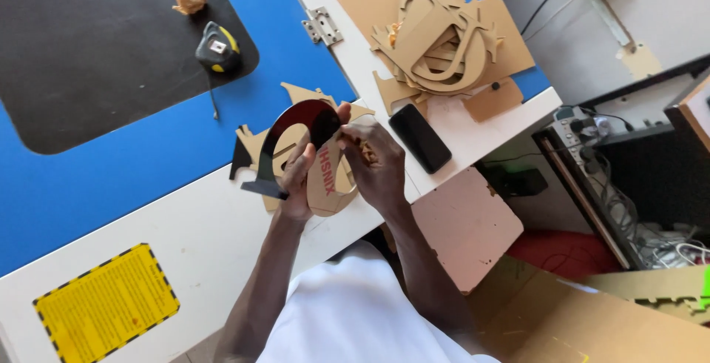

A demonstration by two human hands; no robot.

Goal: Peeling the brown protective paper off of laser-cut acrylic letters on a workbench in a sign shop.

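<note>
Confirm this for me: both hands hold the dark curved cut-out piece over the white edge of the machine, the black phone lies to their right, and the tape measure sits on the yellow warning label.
One detail is wrong. The tape measure sits on the dark panel, not on the yellow warning label. The head view shows it. The rest stands: left hand and right hand hold the dark curved cut-out piece, with the black phone to their right.

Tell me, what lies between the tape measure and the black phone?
In the head view, between tape measure and phone lies a metal hinge, on the white rim.

A black-and-yellow tape measure (218, 47) lies far left on the tabletop (222, 244); a stack of brown cardboard cut-outs (444, 37) lies far right, a black phone (420, 138) nearer.
</note>
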